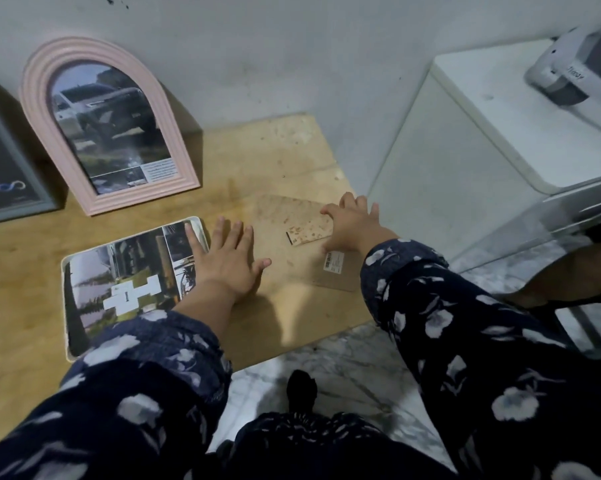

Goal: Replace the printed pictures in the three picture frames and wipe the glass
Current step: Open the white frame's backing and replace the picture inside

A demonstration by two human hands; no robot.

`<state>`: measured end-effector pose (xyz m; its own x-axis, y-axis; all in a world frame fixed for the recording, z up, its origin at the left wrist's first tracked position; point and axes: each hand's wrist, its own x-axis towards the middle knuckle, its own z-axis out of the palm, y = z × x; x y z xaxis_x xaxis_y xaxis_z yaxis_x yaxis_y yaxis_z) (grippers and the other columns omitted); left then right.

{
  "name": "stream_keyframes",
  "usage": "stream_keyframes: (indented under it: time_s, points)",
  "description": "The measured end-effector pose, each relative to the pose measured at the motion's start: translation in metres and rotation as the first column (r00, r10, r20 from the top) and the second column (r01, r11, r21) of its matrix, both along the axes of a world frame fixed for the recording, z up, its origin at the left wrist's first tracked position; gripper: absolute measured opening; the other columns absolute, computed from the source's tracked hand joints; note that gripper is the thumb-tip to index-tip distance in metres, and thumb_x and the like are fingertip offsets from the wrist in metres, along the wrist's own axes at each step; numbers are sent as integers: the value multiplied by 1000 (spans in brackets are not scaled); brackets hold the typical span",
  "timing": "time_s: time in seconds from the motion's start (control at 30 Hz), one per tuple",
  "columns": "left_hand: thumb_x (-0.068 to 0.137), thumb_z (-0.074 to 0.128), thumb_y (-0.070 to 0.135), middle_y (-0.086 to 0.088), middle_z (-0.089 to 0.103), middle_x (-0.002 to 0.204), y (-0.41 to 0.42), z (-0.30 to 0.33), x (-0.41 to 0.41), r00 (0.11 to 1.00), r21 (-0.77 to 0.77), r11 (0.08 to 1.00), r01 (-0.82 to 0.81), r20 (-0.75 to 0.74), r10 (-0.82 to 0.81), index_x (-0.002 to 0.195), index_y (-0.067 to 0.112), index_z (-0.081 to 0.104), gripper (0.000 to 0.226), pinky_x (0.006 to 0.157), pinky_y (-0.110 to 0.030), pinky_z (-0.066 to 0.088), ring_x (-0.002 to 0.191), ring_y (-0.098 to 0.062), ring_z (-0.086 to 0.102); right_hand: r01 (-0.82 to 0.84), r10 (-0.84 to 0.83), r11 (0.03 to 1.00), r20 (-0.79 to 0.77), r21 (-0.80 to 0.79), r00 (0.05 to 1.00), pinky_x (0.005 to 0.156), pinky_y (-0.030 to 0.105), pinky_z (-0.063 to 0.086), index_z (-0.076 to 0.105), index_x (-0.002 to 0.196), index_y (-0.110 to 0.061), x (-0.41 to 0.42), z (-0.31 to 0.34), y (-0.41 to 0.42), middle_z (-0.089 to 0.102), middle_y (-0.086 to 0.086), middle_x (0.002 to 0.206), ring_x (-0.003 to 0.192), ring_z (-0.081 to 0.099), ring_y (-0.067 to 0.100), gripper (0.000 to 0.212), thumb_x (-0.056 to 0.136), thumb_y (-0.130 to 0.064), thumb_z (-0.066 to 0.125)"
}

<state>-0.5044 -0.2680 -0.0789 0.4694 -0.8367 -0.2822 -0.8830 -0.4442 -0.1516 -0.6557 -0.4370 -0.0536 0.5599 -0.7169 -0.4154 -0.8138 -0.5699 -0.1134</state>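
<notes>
- Hands first: we see both reaching out over a light wooden table [32, 271], the arms in dark sleeves [146, 368] printed with pale flowers.
- Our left hand [228, 261] lies flat with its fingers straight and spread; the little-finger side rests on the right edge of a white frame [133, 275] lying flat on the table, and the thumb points right over bare wood.
- That white frame has rounded corners and shows a printed picture [126, 271] of several dark photos, with a white cross-shaped patch near its middle.
- Our right hand [349, 225] is set on the right end of a brown backing board [292, 220] lying flat on the table, fingers bent over its far edge and thumb near its near corner; we cannot tell whether it is truly gripped or only pressed.
- A second brown board [337, 275] lies partly beneath it, bearing a white barcode label [333, 262] just under the right wrist.
- A pink arched frame [101, 126] leans upright against the wall behind, holding a picture of a grey truck.
- Beside it, at the left edge, leans a grey frame [12, 174] with a dark print.
- To the right stands a white cabinet [465, 140] with a white and grey device [576, 71] on top.
- Below the table edge we see marbled floor [344, 368].
</notes>
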Motion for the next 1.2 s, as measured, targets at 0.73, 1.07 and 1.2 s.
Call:
stream_keyframes:
  time_s: [0.73, 1.07, 1.2]
  points:
    - [91, 25, 70, 0, -6, 162, 188, 17, 95, 819, -28, 830, -557, -179, 544, 155, 16, -2, 88, 118, -55, 7, 149, -20, -6, -372, 364, 928, 192, 7, 911, 118, 54, 1, 13, 153, -23, 137, 0, 158, 14, 1, 160, 148, 5, 23, 76, 92, -45, 53]
    - [92, 27, 68, 3, -3, 162, 201, 6, 92, 805, -24, 825, -564, -238, 543, 155, 18, -1, 85, 118, -55, 9, 149, -19, -6, -153, 127, 986, 292, 68, 948, 118, 52, 0, 13, 152, -20, 152, -7, 179, 38, 3, 149, 142, 25, 22, 86, 84, -21, 66]
    - [92, 26, 69, 4, -4, 162, 203, 4, 91, 807, -48, 822, -567, -234, 542, 155, 19, 1, 84, 117, -56, 7, 149, -19, -7, -175, 159, 984, 306, 25, 939, 115, 51, 19, 15, 151, -20, 153, -13, 176, 37, 4, 150, 140, 28, 26, 91, 80, -31, 70]
